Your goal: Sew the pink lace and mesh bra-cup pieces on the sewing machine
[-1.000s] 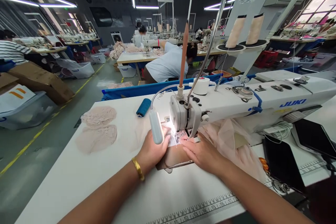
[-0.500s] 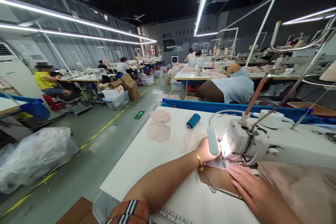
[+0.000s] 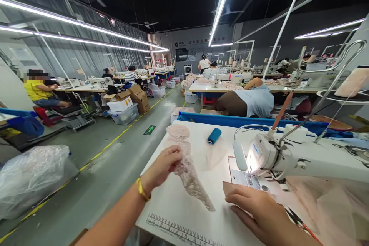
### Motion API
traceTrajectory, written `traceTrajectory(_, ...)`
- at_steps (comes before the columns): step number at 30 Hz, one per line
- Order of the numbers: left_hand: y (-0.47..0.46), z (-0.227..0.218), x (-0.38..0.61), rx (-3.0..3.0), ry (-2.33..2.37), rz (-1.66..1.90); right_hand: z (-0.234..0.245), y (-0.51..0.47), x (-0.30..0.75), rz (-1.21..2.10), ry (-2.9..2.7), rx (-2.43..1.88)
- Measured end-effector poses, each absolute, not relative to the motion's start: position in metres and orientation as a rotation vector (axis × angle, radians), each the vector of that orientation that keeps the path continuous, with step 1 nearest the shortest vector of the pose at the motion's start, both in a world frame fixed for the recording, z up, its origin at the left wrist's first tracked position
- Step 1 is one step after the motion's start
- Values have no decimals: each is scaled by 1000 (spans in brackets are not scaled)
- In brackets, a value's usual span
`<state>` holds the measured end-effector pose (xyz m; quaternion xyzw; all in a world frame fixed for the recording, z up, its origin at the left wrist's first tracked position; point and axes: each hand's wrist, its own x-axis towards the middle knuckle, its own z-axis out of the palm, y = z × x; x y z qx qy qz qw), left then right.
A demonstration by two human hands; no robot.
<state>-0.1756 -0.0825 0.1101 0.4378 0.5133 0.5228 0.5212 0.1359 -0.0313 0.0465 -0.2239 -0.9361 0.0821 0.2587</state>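
My left hand [image 3: 164, 165] is closed in a pinch on a beige lace piece [image 3: 194, 184], which trails down to the right over the white sewing table [image 3: 173, 203]. Another lace piece [image 3: 178, 132] lies flat just beyond. Beside the sewing machine [image 3: 268, 153], my right hand [image 3: 256, 209] has its fingers bent round a tan fabric piece [image 3: 228, 187]; only a corner of it sticks out past the fingertips. The lit needle area and metal plate [image 3: 240, 177] are just beyond that hand, with no fabric under the needle.
A blue thread spool [image 3: 214, 136] lies toward the back of the table. Dark scissors with orange handles [image 3: 302, 223] and sheer beige fabric [image 3: 337, 203] are at the right. A printed ruler [image 3: 178, 232] runs along the front edge. Several people sit at other machines.
My left hand has left the needle area, moved left and taken hold of a lace piece. My right hand has drawn the tan piece back from the needle toward me.
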Motion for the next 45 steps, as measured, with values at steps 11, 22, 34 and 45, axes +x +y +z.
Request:
traceTrajectory(11, -112, 131, -307, 1126, 1851, 1386, 21, 48, -64, 206, -2726, -964)
traceTrajectory(22, -53, 121, -287, 1961, 2208, 950, 15, 16, -50, 165, -2786, -721)
traceTrajectory(34, -34, 164, -320, 1800, 2516, 946, 24, 66, -80, 311, -2652, -665)
traceTrajectory(45, -29, 107, -242, 1680, 1626, 664, 59, 23, -43, 1208, -2253, -514)
